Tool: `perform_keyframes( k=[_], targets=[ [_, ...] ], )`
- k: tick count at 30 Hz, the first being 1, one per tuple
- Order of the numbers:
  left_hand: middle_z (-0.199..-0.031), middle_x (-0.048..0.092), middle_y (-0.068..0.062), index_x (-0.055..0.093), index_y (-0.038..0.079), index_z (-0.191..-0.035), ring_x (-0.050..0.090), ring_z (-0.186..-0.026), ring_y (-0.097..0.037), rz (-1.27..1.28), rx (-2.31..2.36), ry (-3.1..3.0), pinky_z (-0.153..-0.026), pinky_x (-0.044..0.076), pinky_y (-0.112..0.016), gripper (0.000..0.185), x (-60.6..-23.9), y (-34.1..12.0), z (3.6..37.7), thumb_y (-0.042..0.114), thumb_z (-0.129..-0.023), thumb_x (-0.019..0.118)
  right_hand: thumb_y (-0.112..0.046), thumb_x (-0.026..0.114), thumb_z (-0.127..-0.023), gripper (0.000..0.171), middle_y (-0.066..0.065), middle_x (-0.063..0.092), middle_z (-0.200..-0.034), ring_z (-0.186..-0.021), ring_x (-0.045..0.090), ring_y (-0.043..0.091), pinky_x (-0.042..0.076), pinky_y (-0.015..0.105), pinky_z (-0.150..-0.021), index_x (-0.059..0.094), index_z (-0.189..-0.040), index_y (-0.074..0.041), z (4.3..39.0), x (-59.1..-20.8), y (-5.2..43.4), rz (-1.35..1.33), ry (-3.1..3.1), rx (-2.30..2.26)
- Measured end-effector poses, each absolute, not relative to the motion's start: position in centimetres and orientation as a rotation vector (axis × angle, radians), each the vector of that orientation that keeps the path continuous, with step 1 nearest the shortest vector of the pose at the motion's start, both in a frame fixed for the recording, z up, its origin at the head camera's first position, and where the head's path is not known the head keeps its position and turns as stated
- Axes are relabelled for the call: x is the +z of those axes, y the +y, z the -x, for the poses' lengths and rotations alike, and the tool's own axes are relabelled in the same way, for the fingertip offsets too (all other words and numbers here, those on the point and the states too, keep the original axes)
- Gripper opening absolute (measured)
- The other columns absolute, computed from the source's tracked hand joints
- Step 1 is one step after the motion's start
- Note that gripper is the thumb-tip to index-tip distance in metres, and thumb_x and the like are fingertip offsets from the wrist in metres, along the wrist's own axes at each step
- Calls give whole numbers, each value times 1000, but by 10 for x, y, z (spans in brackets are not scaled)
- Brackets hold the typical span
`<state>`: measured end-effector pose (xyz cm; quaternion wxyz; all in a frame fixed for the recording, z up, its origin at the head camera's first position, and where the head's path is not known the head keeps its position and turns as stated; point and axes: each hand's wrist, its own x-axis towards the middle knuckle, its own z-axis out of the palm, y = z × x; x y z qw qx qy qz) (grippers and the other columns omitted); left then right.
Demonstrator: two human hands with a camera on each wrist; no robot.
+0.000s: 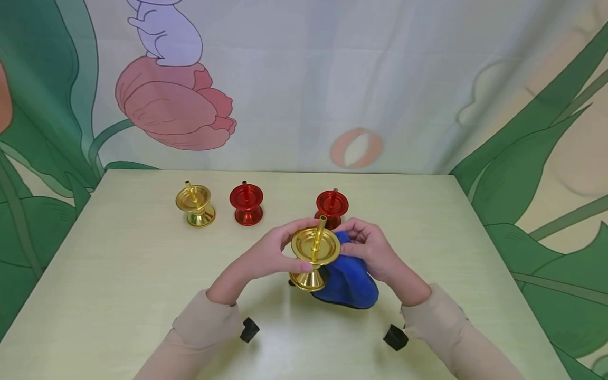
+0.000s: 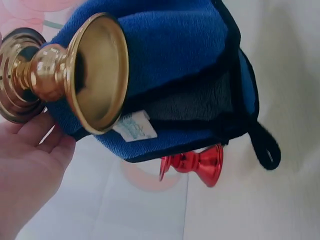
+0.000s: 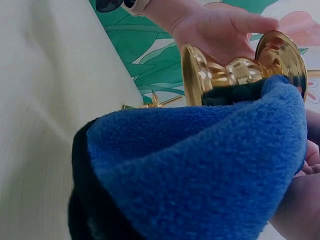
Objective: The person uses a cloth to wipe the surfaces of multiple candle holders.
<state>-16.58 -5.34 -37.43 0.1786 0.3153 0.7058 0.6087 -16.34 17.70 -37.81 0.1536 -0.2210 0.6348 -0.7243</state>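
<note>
Above the middle of the pale green tabletop [image 1: 119, 274], both hands meet around a gold candle holder [image 1: 314, 257], which is lifted off the surface and tilted so its dish and central spike face up toward the head camera. The left hand [image 1: 273, 253] comes in from 8 o'clock, its fingers curled round the dish's rim and its thumb near the stem; in the left wrist view the hollow foot of the holder [image 2: 97, 72] points at the lens, with the palm [image 2: 30, 165] just below it. The right hand [image 1: 368, 250] comes in from 4 o'clock and grips a blue cloth [image 1: 349, 282], fingers curled into the fabric, pressing it against the holder's right side; the cloth hangs down to the tabletop at 5 o'clock of the holder. In the right wrist view the blue cloth [image 3: 200, 170] fills the foreground and wraps under the gold stem [image 3: 235, 70]. At 12 o'clock, just behind the hands, stands a red candle holder [image 1: 332, 207]. Farther toward 10 o'clock stand a second red candle holder [image 1: 246, 203] and another gold one [image 1: 195, 203], side by side and apart from each other.
</note>
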Motion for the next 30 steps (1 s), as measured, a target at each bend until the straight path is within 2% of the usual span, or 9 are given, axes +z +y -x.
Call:
perform_keyframes(
  k=[8, 15, 24, 30],
  targets=[
    [-133, 45, -2, 40, 11, -133, 37, -125, -17, -862, 1693, 2055, -105, 28, -45, 74, -381, -50, 168, 23, -69, 75, 2, 58, -80, 24, -7, 66, -90, -78, 63, 8, 52, 20, -70, 59, -94, -18, 167, -381, 182, 563, 1870, -1973],
    [-135, 43, -3, 38, 9, -133, 34, -128, -17, -735, 1832, 2139, -106, 27, -42, 76, -389, -46, 174, 13, -68, 76, 2, 58, -81, 20, -8, 66, -89, -79, 63, 10, 53, 22, -70, 57, -94, -13, 172, -384, 192, 330, 1995, -1902],
    [-135, 43, 5, 39, 21, -133, 32, -129, -13, -418, 1882, 2437, -105, 29, -43, 79, -399, -46, 202, 30, -65, 78, 1, 58, -81, 20, -8, 65, -86, -80, 61, 10, 52, 22, -71, 58, -92, -15, 171, -388, 208, 219, 2016, -1890],
    [-136, 41, 3, 39, 24, -133, 33, -128, -16, -225, 1841, 2625, -99, 35, -46, 82, -413, -38, 223, 44, -63, 76, -2, 60, -80, 19, -8, 65, -86, -79, 61, 10, 52, 22, -71, 58, -93, -16, 168, -386, 214, 207, 2053, -1864]
  ],
)
